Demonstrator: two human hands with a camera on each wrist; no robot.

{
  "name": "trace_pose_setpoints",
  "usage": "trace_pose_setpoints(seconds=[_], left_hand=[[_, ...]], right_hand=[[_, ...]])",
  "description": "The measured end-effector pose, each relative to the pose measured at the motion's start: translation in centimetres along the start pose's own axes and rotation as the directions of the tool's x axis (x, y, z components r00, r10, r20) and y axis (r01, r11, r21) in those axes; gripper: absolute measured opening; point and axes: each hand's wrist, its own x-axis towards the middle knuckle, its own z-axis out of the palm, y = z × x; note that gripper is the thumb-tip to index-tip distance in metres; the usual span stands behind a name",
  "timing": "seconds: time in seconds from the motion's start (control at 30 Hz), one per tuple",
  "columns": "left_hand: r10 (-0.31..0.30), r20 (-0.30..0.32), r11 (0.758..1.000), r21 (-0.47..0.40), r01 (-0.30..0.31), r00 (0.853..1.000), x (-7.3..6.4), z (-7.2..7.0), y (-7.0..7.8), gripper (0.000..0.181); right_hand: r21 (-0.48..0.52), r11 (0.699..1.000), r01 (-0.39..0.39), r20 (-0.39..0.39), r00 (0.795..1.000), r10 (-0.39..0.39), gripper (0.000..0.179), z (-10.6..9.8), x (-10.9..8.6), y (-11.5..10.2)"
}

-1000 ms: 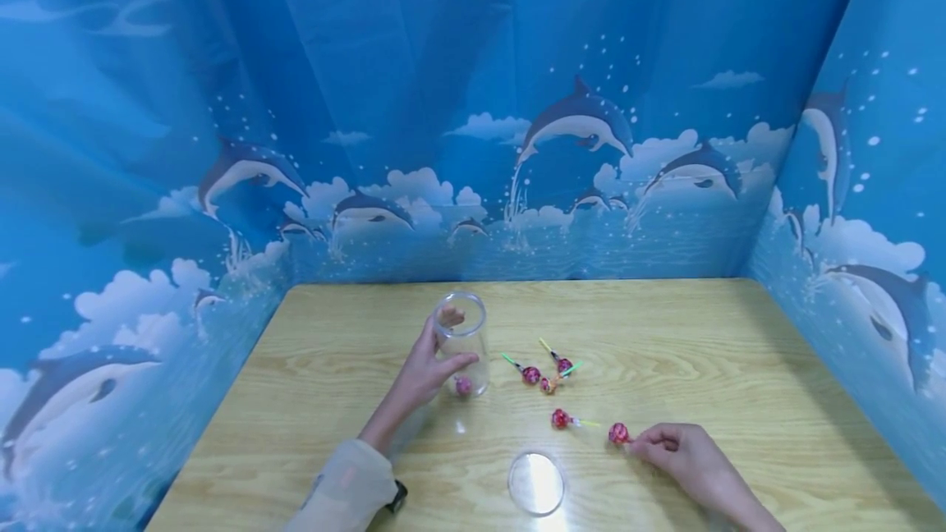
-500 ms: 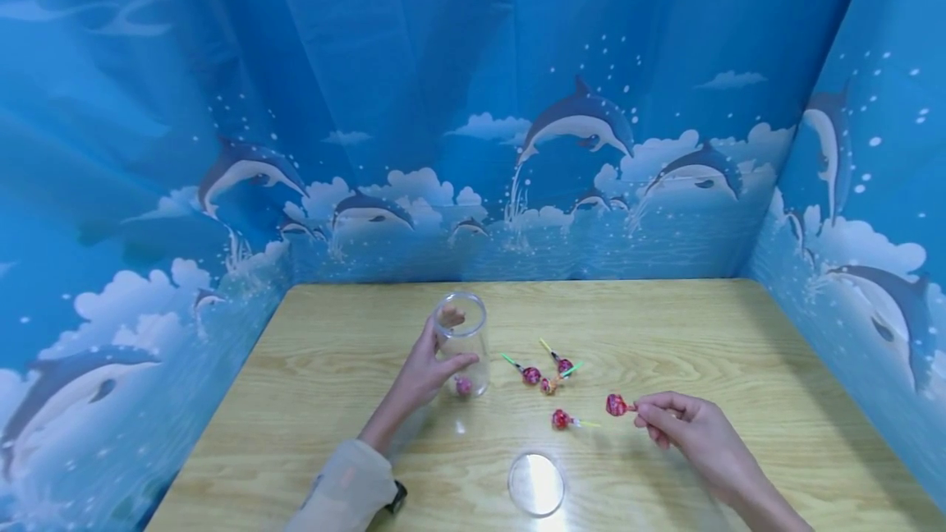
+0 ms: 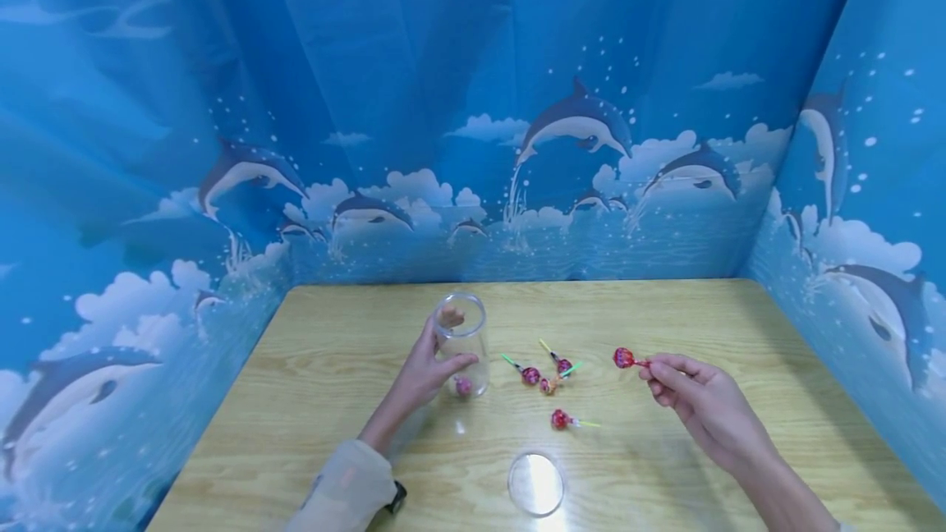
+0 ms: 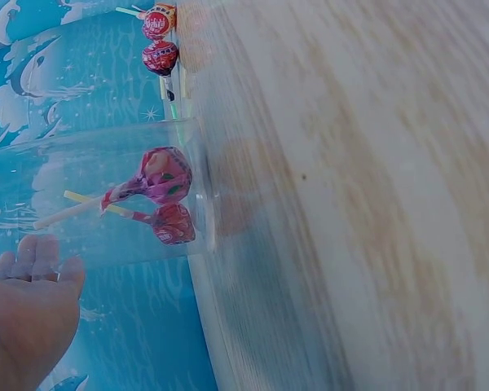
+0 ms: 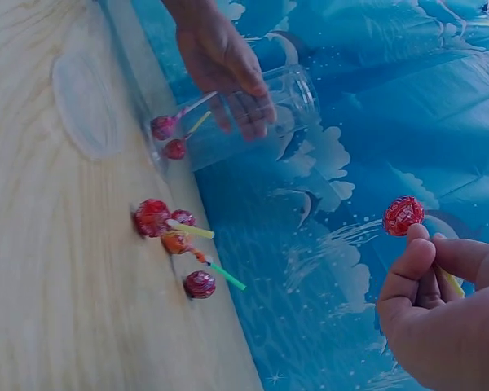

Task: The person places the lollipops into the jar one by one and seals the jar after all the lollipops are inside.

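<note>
My left hand (image 3: 429, 364) grips a tall clear jar (image 3: 484, 351) on the wooden table, thumb on the near side and fingers behind. The jar stands upright with its top uncovered. Through its wall in the left wrist view show a pink-wrapped lollipop (image 4: 165, 173) and a red one (image 4: 174, 222), sticks leaning up. My right hand (image 3: 705, 409) pinches the stick of a red-wrapped lollipop (image 3: 624, 358), held above the table to the right of the jar. In the right wrist view its yellow stick (image 5: 450, 281) is partly hidden by the fingers.
Several lollipops lie between the hands: a red one with a green stick (image 3: 530, 375), an orange one (image 3: 548, 385), and a red one nearer the front (image 3: 560, 419). A round clear lid (image 3: 535, 484) lies near the front. Blue dolphin-print curtains (image 3: 458, 105) enclose the table.
My right hand has lifted the red lollipop off the table and moved it up and toward the back. The left hand and jar have stayed in place.
</note>
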Motion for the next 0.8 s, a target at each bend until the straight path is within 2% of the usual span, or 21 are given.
trace_pose_setpoints(seconds=[0.2,0.3,0.63,0.8], left_hand=[[-0.009,-0.004,1.0,0.007,0.009,1.0,-0.2,-0.1,0.0,0.08],[-0.006,-0.003,1.0,0.004,0.006,1.0,-0.2,-0.1,0.0,0.08],[-0.014,-0.008,1.0,-0.006,0.014,1.0,-0.1,0.0,0.1,0.08],[-0.02,-0.002,1.0,0.005,0.02,1.0,-0.1,0.0,0.1,0.08]], right_hand=[[0.065,0.997,0.046,0.056,0.997,-0.05,0.022,1.0,0.7,-0.6],[0.066,0.996,0.056,0.059,0.996,-0.06,0.022,1.8,1.2,-0.7],[0.021,1.0,-0.015,-0.018,1.0,0.016,0.016,4.2,3.4,-1.1],[0.003,0.999,-0.036,-0.023,0.999,0.036,0.018,5.4,4.9,-1.2]])
